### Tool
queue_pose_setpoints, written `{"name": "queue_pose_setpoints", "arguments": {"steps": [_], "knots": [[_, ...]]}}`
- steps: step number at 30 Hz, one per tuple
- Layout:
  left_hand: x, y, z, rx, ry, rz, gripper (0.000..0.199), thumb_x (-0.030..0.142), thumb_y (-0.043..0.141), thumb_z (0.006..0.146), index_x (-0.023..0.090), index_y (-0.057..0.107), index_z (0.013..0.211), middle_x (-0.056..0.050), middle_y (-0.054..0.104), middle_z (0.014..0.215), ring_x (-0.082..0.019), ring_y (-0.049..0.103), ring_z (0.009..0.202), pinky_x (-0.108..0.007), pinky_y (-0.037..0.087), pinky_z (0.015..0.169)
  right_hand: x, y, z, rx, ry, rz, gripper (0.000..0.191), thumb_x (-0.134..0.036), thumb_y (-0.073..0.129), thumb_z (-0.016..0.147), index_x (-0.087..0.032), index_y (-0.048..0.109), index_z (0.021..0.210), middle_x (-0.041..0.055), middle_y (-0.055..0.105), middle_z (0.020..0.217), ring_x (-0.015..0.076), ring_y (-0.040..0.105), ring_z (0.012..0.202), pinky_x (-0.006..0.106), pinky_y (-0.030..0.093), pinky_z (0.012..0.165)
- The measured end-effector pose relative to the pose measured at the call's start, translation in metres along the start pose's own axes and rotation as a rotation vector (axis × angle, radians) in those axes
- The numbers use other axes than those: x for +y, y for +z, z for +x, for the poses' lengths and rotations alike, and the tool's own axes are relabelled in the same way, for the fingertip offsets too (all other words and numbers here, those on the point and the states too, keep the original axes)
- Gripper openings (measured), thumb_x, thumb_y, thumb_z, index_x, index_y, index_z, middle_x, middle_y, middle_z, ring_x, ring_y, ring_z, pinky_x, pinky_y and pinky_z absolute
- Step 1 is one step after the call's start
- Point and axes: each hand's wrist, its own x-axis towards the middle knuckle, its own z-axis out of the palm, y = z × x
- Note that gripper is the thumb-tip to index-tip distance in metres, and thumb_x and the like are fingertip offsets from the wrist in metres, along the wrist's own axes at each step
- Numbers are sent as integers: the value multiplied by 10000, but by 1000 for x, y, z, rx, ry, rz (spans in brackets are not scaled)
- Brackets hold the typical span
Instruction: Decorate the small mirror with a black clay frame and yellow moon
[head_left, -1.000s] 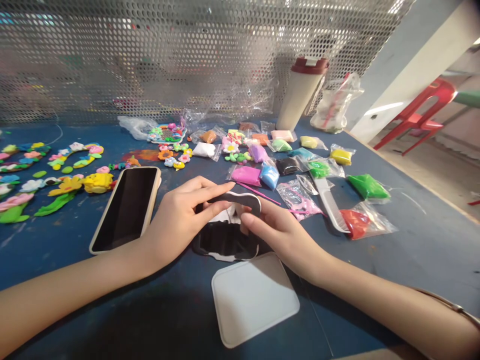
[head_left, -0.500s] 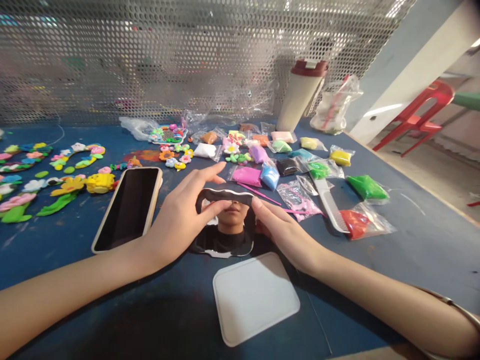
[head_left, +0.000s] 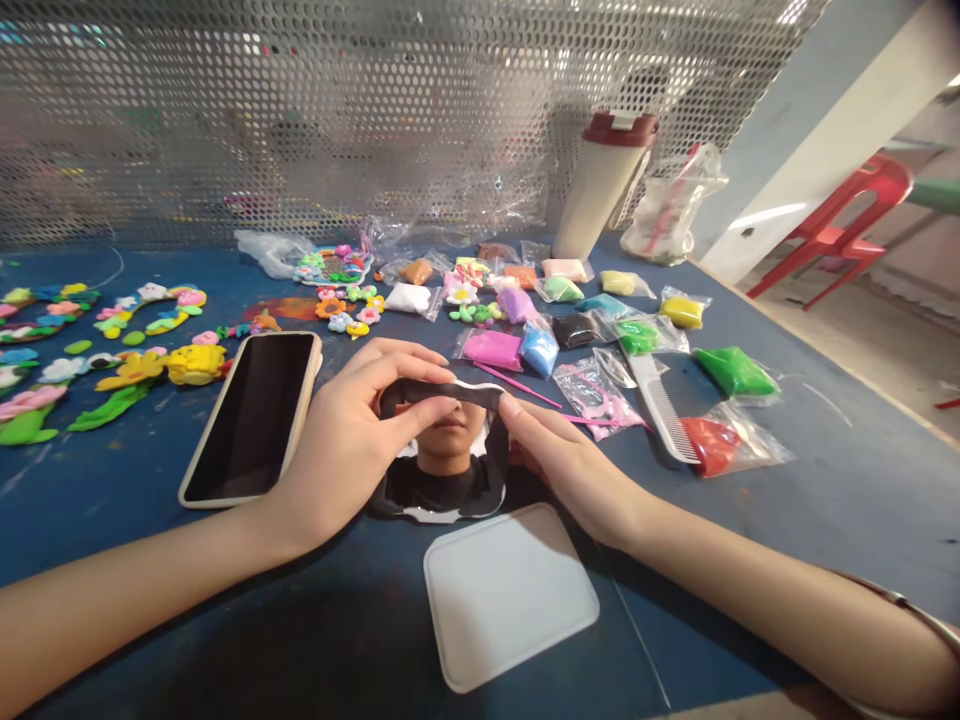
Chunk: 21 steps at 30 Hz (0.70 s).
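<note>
A small mirror [head_left: 450, 450] with a black clay border [head_left: 493, 470] is tilted up between my hands, reflecting part of a face and a dark top. My left hand [head_left: 356, 430] pinches the border's top left, its thumb on the front and its fingers behind the upper edge. At the top right corner, my right hand [head_left: 559, 450] grips the same border, thumb tip on the black clay and the other fingers mostly hidden. A white rounded plate [head_left: 512, 598] lies flat on the blue table [head_left: 345, 640] just in front of the mirror.
Left of my hands lies a phone [head_left: 251, 420], with colourful clay pieces [head_left: 131, 370] beyond. Clay packets [head_left: 491, 349], a white comb [head_left: 664, 410] and a red packet [head_left: 709, 445] lie behind and right. A tumbler [head_left: 604, 185] stands by the perforated metal panel [head_left: 300, 120].
My left hand has shifted slightly left, and its raised fingers have come down onto the top edge. The mirror has shifted slightly left, while my right hand stays nearly where it was.
</note>
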Motion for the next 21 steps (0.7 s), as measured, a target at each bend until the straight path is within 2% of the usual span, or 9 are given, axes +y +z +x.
{"name": "queue_pose_setpoints", "arguments": {"steps": [2,4,6,8,10,13,18,21], "knots": [[-1,1,1,-16,-62,-53,64,252,684,810,218,677,864,-3,640,1025,-171,583,1019,-242,446,837,1,0,0,27,16,0,398,-547,450,908,-181,606,924,24,606,830,141,538,726,273,447,723],[-2,1,2,-45,-157,-138,82,264,688,802,219,679,869,3,654,1006,-164,604,945,-242,452,793,2,-1,0,30,31,8,425,-571,469,888,-173,609,944,26,605,812,149,540,721,275,450,702],[-4,2,3,-82,-257,-221,124,301,683,801,225,680,899,8,665,947,-142,609,784,-232,446,653,2,-1,0,10,43,25,433,-576,471,885,-171,612,950,33,609,812,161,550,740,291,457,721],[-4,2,4,-115,-331,-273,172,361,645,827,226,680,926,14,661,819,-106,544,583,-225,381,514,2,-1,1,-2,50,58,409,-556,470,895,-180,611,969,34,618,844,165,559,762,303,459,753],[-4,2,5,-122,-361,-297,220,407,608,848,222,684,940,21,648,728,-76,454,463,-227,327,462,3,-1,1,0,58,88,386,-536,470,904,-185,611,985,32,623,870,159,564,768,297,456,755],[-2,1,6,-111,-365,-319,239,422,617,840,232,690,967,24,669,742,-61,422,431,-226,305,453,4,-1,1,-9,63,89,381,-524,464,913,-175,611,949,22,611,832,142,555,728,274,448,708],[-2,0,7,-155,-365,-254,214,419,632,830,228,728,849,52,529,505,-75,409,446,-209,286,446,4,-1,1,-48,49,74,360,-502,452,926,-180,612,949,16,606,821,141,549,728,270,439,707],[-2,0,6,-141,-380,-253,203,415,645,819,224,717,824,60,511,481,-77,410,439,-201,293,434,3,1,1,-55,33,76,351,-486,445,936,-174,603,905,4,583,788,123,524,701,253,423,685]]}}
